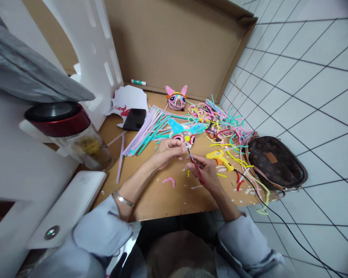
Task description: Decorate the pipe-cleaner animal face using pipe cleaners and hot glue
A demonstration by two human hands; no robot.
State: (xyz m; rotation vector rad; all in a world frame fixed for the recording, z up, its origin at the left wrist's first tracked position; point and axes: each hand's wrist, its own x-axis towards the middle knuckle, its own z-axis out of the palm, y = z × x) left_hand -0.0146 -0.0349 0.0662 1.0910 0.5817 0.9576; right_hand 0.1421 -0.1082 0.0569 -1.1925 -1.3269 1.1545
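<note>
From the head view, I see the right hand point(206, 170) with its grip closed around a red-handled tool point(197, 170), the metal tip angled up toward the other hand. The left hand point(168, 153) has its fingers curled in close to that tip; I can't tell whether its grip is fully closed or pinches anything. Just beyond both hands, a blue-eared craft face point(183, 133) sits on the bench point(153, 197). A yellow glue gun point(220, 158) lies near the right hand, beside tangled fuzzy stems point(224, 123).
</note>
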